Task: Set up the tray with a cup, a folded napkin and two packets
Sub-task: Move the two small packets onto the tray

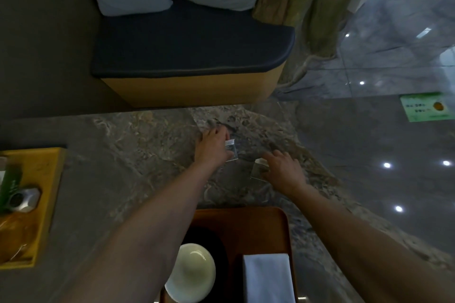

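Note:
A brown tray (258, 219) lies at the near edge of the marble table. On it stands a white cup (190, 272) on a dark saucer at the left, with a folded white napkin (268, 278) at the right. Beyond the tray, my left hand (213, 147) grips a small clear packet (231, 149) by its white top. My right hand (283, 171) rests fingers-down on a second clear packet (258, 167) lying on the table; whether it grips it is unclear.
A yellow tray (46, 179) at the left edge holds a green box and a silver object. Past the table's far edge stands a bench with a dark blue cushion (192, 44) and two pale pillows. Glossy tiled floor lies to the right.

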`<move>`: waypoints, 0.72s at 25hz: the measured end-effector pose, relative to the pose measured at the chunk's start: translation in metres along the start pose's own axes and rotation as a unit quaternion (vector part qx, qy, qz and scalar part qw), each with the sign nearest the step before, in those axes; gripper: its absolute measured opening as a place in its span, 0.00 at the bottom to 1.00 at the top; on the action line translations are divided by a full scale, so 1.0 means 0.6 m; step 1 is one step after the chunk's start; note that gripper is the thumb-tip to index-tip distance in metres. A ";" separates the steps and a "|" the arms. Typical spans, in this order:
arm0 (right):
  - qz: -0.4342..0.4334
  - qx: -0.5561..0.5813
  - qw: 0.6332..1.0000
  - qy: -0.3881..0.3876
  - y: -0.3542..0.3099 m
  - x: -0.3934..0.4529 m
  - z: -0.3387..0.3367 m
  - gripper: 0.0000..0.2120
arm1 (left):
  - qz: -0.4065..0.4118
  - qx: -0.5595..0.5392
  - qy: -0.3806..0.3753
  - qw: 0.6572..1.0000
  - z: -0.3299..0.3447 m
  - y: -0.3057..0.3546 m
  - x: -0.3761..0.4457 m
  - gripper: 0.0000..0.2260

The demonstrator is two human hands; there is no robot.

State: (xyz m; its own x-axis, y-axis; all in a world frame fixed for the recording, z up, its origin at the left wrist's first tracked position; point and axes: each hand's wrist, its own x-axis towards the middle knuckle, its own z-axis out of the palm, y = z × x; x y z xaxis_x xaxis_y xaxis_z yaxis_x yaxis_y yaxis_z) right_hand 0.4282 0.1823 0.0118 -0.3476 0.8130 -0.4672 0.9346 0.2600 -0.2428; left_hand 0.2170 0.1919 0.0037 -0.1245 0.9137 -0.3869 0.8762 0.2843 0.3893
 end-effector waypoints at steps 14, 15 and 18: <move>-0.013 0.148 0.985 0.090 0.026 -0.135 -0.002 0.07 | -0.019 -0.216 0.016 0.976 0.011 -0.018 -0.192 0.02; -0.015 0.151 0.985 0.086 0.028 -0.147 0.003 0.07 | -0.016 -0.220 0.012 0.975 0.011 -0.020 -0.207 0.01; -0.020 0.140 0.988 0.066 0.032 -0.179 0.025 0.08 | -0.006 -0.201 -0.015 0.979 0.019 -0.025 -0.242 0.04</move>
State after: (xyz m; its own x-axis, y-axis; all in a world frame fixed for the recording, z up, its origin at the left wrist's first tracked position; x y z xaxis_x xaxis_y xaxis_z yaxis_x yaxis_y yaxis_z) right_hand 0.4821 0.0924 0.0447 -0.3538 0.8708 -0.3413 0.8557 0.1541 -0.4939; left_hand 0.2275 0.0515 0.0444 -0.1154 0.9022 -0.4157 0.6195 0.3925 0.6798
